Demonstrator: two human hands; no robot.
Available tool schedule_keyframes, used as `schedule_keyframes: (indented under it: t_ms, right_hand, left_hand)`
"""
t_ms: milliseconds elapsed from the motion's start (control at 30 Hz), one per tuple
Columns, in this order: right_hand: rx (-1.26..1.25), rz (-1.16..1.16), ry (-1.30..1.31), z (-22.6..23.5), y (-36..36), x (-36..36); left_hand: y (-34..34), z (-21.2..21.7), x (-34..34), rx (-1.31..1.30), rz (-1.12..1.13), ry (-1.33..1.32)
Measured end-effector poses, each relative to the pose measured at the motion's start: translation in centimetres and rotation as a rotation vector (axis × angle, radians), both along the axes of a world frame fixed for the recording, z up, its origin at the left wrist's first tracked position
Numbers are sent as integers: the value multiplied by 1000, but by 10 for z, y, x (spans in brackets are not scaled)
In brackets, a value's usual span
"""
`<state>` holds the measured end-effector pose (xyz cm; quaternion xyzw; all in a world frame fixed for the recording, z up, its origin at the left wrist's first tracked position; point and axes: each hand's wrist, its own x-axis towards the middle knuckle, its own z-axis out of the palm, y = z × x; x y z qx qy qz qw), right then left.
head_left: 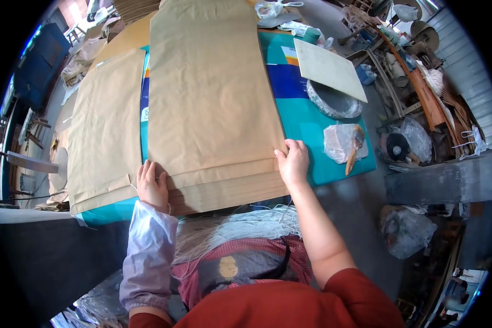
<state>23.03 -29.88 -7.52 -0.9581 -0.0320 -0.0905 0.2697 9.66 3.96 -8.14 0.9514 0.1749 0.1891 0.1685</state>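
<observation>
A stack of large brown paper sacks (pixel 208 98) lies lengthwise in front of me, its near ends stepped one behind another (pixel 229 192). My left hand (pixel 153 185) rests on the near left corner of this stack, fingers stretched out. At the right edge, my right hand (pixel 293 163) is closed on the border of the top sack, thumb on top. Another brown paper sack (pixel 106 131) lies to the left, its near edge folded, with a thin white string beside my left hand. A pale sleeve cover (pixel 150 251) is on my left forearm.
A teal table cover (pixel 325 167) shows under the sacks. On its right lie a plastic-wrapped bundle with a wooden-handled brush (pixel 352 156), a plastic-wrapped round basin (pixel 333 104) and a white board (pixel 331 71). White strings (pixel 257 223) hang at the near edge. Cluttered shelves stand at right.
</observation>
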Motion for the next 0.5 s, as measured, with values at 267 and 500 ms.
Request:
schedule_keyframes:
  t_ms: [267,500]
  right_hand:
    - [106,24,-119,-23,-9,12]
    - [78,62,-8,2,-24,-38]
  left_hand:
    - [-18,25,11,-90,-51,-111]
    - [6,80,-23,-1651,98,-277]
